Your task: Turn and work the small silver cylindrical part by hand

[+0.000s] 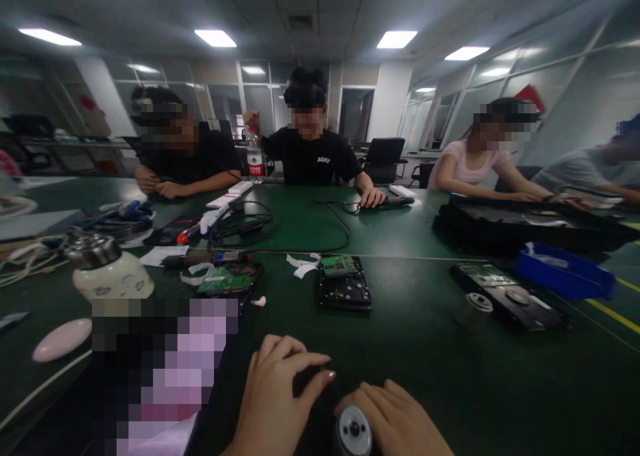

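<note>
My left hand (pixel 280 383) is over the near middle of the green table, thumb and index fingertips brought together. Whatever lies between them, if anything, is too small to make out. Close beside it, my right hand (pixel 393 416) is closed round a metal cylinder that looks like a small motor (pixel 354 431). Its round silver end, with a dark centre and small holes, faces me. Beyond my hands lies a black hard drive (pixel 345 293) with a green circuit board (pixel 339 265) on top. A similar motor-like cylinder (pixel 479 304) stands to the right.
Another opened drive (pixel 520 299) lies right, near a blue tray (pixel 565 273) and a black case (pixel 530 223). At left are a cream bottle (pixel 115 273), a pink oval object (pixel 63 341) and a green board (pixel 225 281). Cables (pixel 245 223) and several people are across the table.
</note>
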The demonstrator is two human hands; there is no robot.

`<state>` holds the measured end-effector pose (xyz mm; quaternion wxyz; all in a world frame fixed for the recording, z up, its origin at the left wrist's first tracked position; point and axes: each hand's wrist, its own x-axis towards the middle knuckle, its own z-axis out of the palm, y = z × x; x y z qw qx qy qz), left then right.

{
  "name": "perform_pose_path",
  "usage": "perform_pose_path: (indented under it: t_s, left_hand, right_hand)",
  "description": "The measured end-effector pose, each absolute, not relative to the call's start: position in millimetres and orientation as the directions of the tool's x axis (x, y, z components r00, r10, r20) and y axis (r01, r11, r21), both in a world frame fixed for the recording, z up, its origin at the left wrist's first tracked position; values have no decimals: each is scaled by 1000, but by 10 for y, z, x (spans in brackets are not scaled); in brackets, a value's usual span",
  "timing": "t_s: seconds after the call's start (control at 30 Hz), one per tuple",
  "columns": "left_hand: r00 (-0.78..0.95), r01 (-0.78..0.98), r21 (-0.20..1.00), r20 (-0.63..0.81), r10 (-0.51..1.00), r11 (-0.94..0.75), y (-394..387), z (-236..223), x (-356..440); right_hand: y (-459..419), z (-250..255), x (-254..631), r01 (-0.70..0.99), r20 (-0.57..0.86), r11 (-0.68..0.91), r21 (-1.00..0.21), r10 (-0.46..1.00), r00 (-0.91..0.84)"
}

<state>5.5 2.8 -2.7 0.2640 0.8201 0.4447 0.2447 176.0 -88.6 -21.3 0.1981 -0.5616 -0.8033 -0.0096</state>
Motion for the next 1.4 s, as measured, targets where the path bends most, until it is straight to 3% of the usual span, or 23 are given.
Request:
perform_pose_path:
  t_s: [0.13, 0.23, 0.33, 0.43, 0.63, 0.83, 1.4]
  left_hand:
    - [449, 529, 703, 243, 860, -475, 14, -11, 43]
    - [424, 255, 822, 378, 823, -509, -24, 50, 26]
    - [447, -51, 847, 493, 746, -529, -101, 109, 11]
    - [526, -172, 860, 492, 694, -480, -180, 144, -2]
    - [569, -151, 851, 490, 660, -503, -221, 197, -10]
    - [562, -150, 812, 539, 627, -563, -209, 203, 17]
    - [629, -44, 783, 504, 591, -621, -199, 216, -9]
  right_hand:
    - [-919, -32, 1711, 879, 260, 370, -301, 919, -297]
    - [-942, 66, 1660, 874, 234, 330, -356, 937, -258]
    - [-949, 128, 1622, 846, 264, 363, -390, 925, -275]
    - [-941, 147, 1613, 822, 271, 393, -412, 914, -302]
    - [-958, 120, 1629, 807, 245, 392, -442, 918, -312]
    - [-961, 109, 1633, 819, 256, 404, -407, 911, -322]
    - [-949, 128, 1620, 850, 252, 402, -339, 910, -330]
